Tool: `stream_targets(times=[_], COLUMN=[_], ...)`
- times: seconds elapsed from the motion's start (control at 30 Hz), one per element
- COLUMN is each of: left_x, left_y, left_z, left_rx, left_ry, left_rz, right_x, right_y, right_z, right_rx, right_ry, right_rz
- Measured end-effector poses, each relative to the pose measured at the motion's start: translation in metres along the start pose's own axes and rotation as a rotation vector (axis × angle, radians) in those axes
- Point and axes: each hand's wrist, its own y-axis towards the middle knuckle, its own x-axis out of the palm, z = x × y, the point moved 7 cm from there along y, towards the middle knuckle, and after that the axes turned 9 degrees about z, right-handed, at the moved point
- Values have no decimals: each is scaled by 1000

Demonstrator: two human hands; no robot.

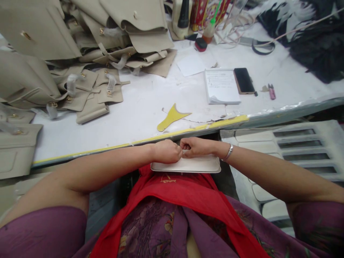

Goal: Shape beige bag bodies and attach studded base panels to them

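Note:
A cream, flat leather-like piece with rounded corners point(196, 165) lies across my lap, on the red apron point(182, 184), against the table's front edge. Over its upper side, my left hand point(168, 151) is closed in a fist. My right hand point(197, 147) is closed too, fingers curled in a pinch, and the two hands meet at the fingertips. Whatever is between the fingers is hidden or too small to name. Just beyond them on the table lies a yellow fork-shaped template point(172, 117).
Beige bags point(104, 43) are piled on the white table point(145, 100) at left. A notepad point(222, 86), a phone point(244, 80) and pink snips point(271, 92) lie at right. Farther back stands a bottle with a green nozzle point(209, 32). A slatted rack point(298, 143) holding cream pieces is beside my right arm.

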Motion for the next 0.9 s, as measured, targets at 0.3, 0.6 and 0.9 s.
stream_targets(times=[0.3,0.6,0.9], left_x=[12,-1,-1], left_y=[-6,2,17], left_z=[-21,-12,3], left_rx=[-371,-111,-99], left_ry=[-82,-93,21], left_rz=[187,58,129], right_x=[-5,2,-2], right_y=[-4,-3,-4], right_z=[-9,3,-1], right_rx=[12,-4,-18], right_ry=[-5,20,-44], right_rz=[-9,24,52])
